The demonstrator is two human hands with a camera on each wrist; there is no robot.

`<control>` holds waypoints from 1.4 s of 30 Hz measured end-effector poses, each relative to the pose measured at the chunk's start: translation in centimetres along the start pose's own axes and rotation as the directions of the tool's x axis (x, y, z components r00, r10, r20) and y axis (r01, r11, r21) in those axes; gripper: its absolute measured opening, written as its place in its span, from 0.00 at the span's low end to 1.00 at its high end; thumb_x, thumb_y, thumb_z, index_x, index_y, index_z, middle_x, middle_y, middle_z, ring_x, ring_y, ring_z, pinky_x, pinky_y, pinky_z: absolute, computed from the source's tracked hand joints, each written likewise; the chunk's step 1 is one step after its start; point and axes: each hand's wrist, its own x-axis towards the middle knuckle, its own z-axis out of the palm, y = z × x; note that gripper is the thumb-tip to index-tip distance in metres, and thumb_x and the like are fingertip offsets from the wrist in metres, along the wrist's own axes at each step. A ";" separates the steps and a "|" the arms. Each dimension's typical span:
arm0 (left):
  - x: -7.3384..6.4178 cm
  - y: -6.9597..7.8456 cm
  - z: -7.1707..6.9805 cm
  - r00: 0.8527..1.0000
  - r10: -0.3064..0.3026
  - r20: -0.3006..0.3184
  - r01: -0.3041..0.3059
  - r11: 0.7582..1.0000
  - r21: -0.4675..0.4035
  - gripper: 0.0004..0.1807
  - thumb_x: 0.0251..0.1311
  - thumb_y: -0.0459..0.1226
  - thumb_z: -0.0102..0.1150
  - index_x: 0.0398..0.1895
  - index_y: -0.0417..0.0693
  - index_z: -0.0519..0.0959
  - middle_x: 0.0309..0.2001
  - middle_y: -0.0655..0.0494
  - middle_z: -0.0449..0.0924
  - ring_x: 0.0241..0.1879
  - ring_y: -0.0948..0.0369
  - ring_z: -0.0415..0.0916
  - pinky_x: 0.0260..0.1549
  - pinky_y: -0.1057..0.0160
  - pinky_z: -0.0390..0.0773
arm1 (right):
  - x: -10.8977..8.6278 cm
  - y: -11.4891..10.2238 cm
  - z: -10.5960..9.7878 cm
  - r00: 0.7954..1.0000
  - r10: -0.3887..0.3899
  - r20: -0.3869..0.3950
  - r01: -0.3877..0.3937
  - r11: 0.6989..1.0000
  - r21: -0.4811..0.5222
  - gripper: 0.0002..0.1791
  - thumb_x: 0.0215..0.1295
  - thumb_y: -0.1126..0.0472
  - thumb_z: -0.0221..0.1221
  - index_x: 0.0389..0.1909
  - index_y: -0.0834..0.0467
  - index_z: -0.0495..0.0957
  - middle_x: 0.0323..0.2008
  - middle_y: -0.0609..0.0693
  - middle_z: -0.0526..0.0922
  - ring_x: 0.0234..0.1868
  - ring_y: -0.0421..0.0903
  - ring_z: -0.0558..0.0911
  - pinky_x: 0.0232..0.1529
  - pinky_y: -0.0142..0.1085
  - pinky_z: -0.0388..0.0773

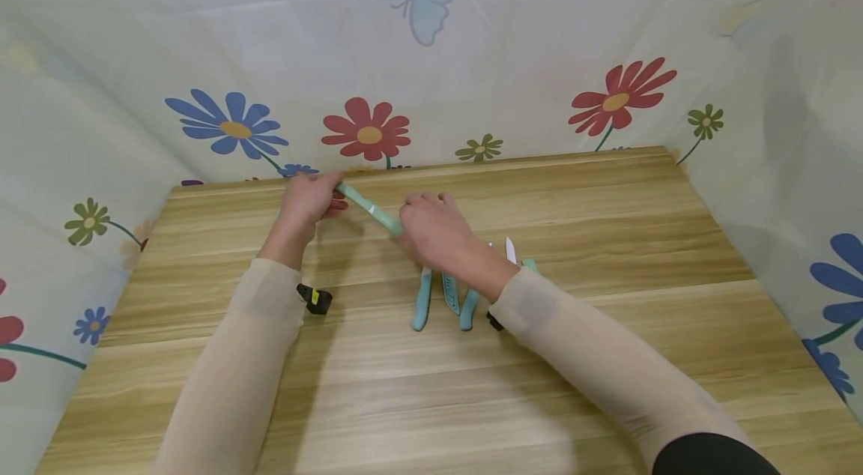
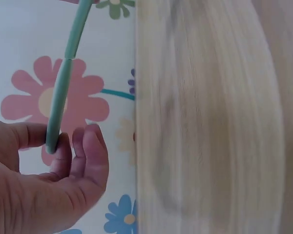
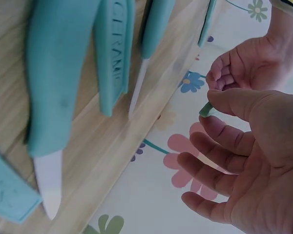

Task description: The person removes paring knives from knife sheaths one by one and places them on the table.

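Both hands hold a light green knife in its sheath (image 1: 357,199), seen edge-on, with a narrow seam partway along it. My left hand (image 1: 312,198) pinches its far-left end between thumb and index finger, the other fingers loosely bent. At the opposite end, my right hand (image 1: 437,231) pinches it with thumb and index finger; the remaining fingers spread apart in the right wrist view. Beneath the right forearm lie a teal-handled knife (image 3: 58,87) with a white blade, a teal sheath (image 3: 115,63) with raised lettering, and a second teal-handled knife (image 3: 156,29).
Everything lies on a wood-grain table (image 1: 377,400) whose back edge meets a flower-printed sheet (image 1: 512,63). A black block (image 1: 317,300) with a yellow-green patch is by the left cuff. Something light green (image 1: 530,264) shows partly behind the right wrist, near a white blade (image 1: 510,250).
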 end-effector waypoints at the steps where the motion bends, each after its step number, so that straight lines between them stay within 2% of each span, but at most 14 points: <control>1: -0.2 0.0 0.1 1.000 -0.009 0.012 0.009 0.999 -0.047 0.20 0.78 0.44 0.53 0.50 0.34 0.81 0.41 0.45 0.84 0.32 0.62 0.86 0.47 0.59 0.87 | -0.1 0.2 0.0 1.000 0.003 -0.001 -0.003 1.000 -0.001 0.12 0.75 0.50 0.63 0.44 0.55 0.86 0.52 0.48 0.81 0.59 0.52 0.77 0.70 0.54 0.66; 6: -0.8 -0.7 0.4 0.996 -0.034 0.085 0.053 0.971 -0.233 0.15 0.79 0.40 0.54 0.46 0.34 0.80 0.30 0.53 0.87 0.33 0.60 0.88 0.46 0.59 0.87 | -0.9 0.9 0.0 1.000 0.015 0.001 -0.015 1.000 -0.008 0.12 0.75 0.51 0.64 0.46 0.55 0.86 0.51 0.48 0.81 0.59 0.53 0.78 0.70 0.54 0.67; 11: -1.5 -1.5 0.7 0.988 -0.046 0.145 0.094 0.933 -0.348 0.15 0.81 0.41 0.54 0.51 0.34 0.77 0.37 0.50 0.86 0.38 0.58 0.87 0.49 0.61 0.85 | -1.7 1.6 -0.1 1.000 0.022 0.002 -0.022 1.000 0.015 0.11 0.76 0.51 0.64 0.47 0.54 0.85 0.50 0.48 0.81 0.59 0.53 0.78 0.69 0.54 0.67; 14: -1.9 -1.9 1.0 0.985 -0.041 0.167 0.106 0.910 -0.400 0.16 0.81 0.41 0.54 0.53 0.34 0.75 0.41 0.48 0.83 0.41 0.57 0.86 0.50 0.61 0.85 | -2.1 2.0 0.0 1.000 0.028 -0.005 -0.028 0.999 0.041 0.10 0.76 0.52 0.65 0.47 0.55 0.85 0.47 0.48 0.81 0.56 0.52 0.79 0.68 0.53 0.68; 19: -2.6 -2.2 1.6 0.980 -0.046 0.196 0.137 0.868 -0.478 0.14 0.82 0.40 0.54 0.53 0.35 0.75 0.43 0.47 0.83 0.45 0.54 0.86 0.50 0.61 0.85 | -2.8 2.7 0.2 0.998 0.048 -0.031 -0.045 0.995 0.090 0.09 0.74 0.56 0.65 0.46 0.57 0.86 0.42 0.47 0.80 0.49 0.49 0.80 0.64 0.53 0.71; 23: -3.3 -2.4 2.2 0.978 -0.056 0.200 0.151 0.853 -0.499 0.12 0.82 0.39 0.52 0.52 0.37 0.75 0.46 0.45 0.81 0.45 0.54 0.86 0.50 0.62 0.85 | -3.5 3.3 0.3 0.997 0.055 -0.058 -0.048 0.992 0.116 0.09 0.73 0.57 0.65 0.46 0.58 0.86 0.41 0.47 0.81 0.46 0.48 0.80 0.61 0.52 0.73; 26: -4.0 -2.5 2.7 0.979 -0.054 0.196 0.146 0.857 -0.494 0.12 0.82 0.40 0.51 0.52 0.37 0.75 0.50 0.43 0.79 0.45 0.55 0.86 0.50 0.62 0.85 | -4.0 3.8 0.4 0.995 0.058 -0.081 -0.048 0.991 0.128 0.10 0.73 0.57 0.66 0.47 0.59 0.86 0.42 0.48 0.82 0.47 0.48 0.80 0.60 0.52 0.73; 32: -5.0 -2.9 3.6 0.975 -0.057 0.214 0.165 0.833 -0.529 0.18 0.83 0.41 0.51 0.61 0.34 0.72 0.53 0.41 0.77 0.50 0.53 0.84 0.54 0.62 0.83 | -5.1 4.5 0.4 0.989 0.060 -0.134 -0.039 0.988 0.149 0.10 0.72 0.58 0.67 0.47 0.60 0.87 0.42 0.49 0.83 0.46 0.49 0.81 0.58 0.52 0.75; 37: -5.8 -3.1 4.4 0.970 -0.050 0.238 0.176 0.818 -0.548 0.17 0.83 0.39 0.49 0.61 0.33 0.72 0.51 0.43 0.79 0.50 0.53 0.83 0.57 0.60 0.82 | -6.0 5.3 0.2 0.984 0.058 -0.171 -0.031 0.987 0.157 0.11 0.72 0.59 0.66 0.49 0.61 0.87 0.44 0.52 0.86 0.45 0.51 0.84 0.58 0.54 0.78; 42: -6.6 -3.3 5.0 0.960 -0.028 0.279 0.185 0.809 -0.558 0.14 0.84 0.38 0.49 0.58 0.34 0.73 0.50 0.43 0.81 0.50 0.54 0.83 0.60 0.59 0.80 | -6.8 6.3 0.1 0.980 0.069 -0.189 -0.035 0.983 0.178 0.11 0.73 0.59 0.66 0.49 0.61 0.86 0.46 0.54 0.86 0.43 0.52 0.85 0.53 0.49 0.81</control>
